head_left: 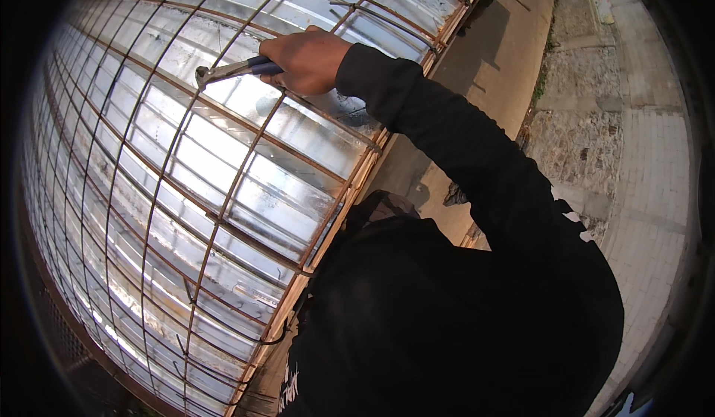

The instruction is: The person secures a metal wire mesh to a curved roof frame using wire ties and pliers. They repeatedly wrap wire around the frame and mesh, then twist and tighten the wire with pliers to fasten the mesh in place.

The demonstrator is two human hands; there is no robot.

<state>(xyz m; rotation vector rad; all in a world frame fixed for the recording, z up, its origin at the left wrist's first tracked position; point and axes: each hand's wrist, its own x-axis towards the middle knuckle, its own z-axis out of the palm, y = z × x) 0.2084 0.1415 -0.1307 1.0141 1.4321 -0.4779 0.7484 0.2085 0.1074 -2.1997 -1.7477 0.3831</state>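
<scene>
Fingers [272, 47] of R hand [309, 61] are wrapped round pincers [235, 70], head held nr a crossing in rebar mesh [217, 219]; if grip's loosened, they could be dropped thru onto metal sheeting [199, 151]

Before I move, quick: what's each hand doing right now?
Left hand: not in view, so its state cannot be told.
Right hand: closed, holding blue-handled pliers.
</scene>
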